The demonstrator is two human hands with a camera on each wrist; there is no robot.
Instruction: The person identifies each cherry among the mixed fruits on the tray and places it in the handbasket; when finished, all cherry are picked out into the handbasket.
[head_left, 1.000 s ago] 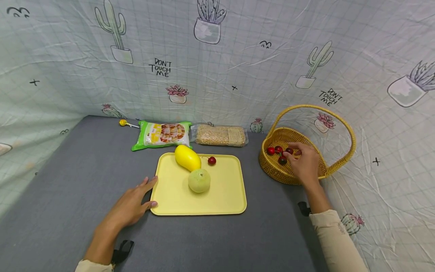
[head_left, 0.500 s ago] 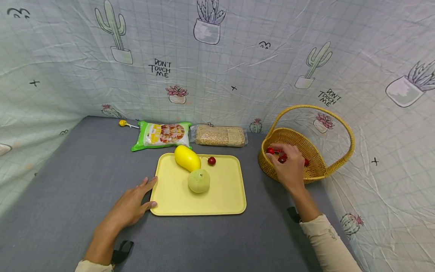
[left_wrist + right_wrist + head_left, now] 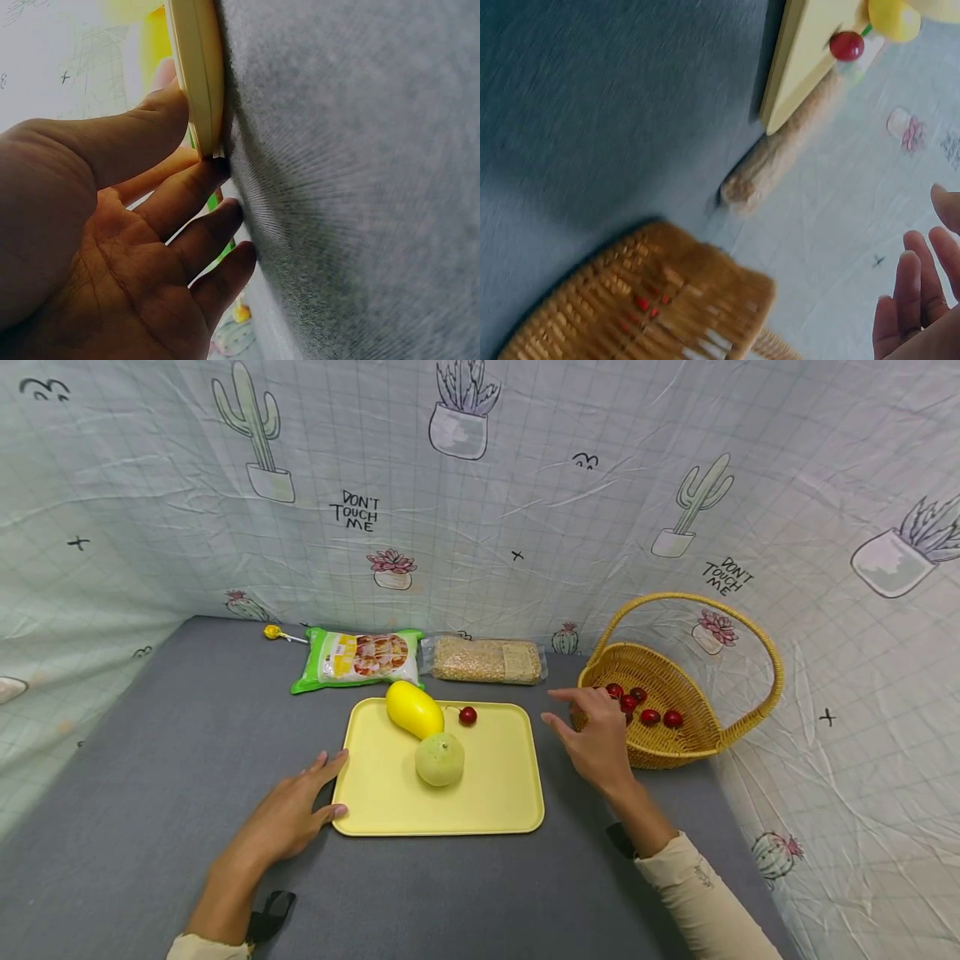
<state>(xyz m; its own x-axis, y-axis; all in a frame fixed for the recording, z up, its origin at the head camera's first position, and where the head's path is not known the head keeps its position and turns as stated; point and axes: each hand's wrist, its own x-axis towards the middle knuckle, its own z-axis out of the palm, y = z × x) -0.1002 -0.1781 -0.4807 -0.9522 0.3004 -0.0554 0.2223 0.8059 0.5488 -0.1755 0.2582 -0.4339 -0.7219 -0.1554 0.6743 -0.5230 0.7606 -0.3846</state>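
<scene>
My left hand [image 3: 288,814] rests at the left edge of a yellow tray [image 3: 487,793]. Its thumb and a finger touch the rim, and in the left wrist view its other fingers reach the grey tabletop. On the tray lie a yellow mango [image 3: 414,710], a pale green round fruit [image 3: 439,760] and a dark red cherry [image 3: 468,717]. Between the tray and a wicker basket [image 3: 675,745] my right hand [image 3: 596,743] hovers, thumb and fingers apart, with nothing visible between them. Several cherries [image 3: 650,717] lie in the basket; the right hand partly hides its left side.
Behind the tray lie a green-and-white food packet [image 3: 363,657] and a clear pack of grain [image 3: 487,660]. A yellow lollipop [image 3: 273,632] is at the back left. The basket's tall handle [image 3: 776,668] arches up beside the patterned cloth wall [image 3: 862,735].
My right hand has moved left out of the basket towards the tray, and more of the cherries show. The left hand and the tray have stayed in place.
</scene>
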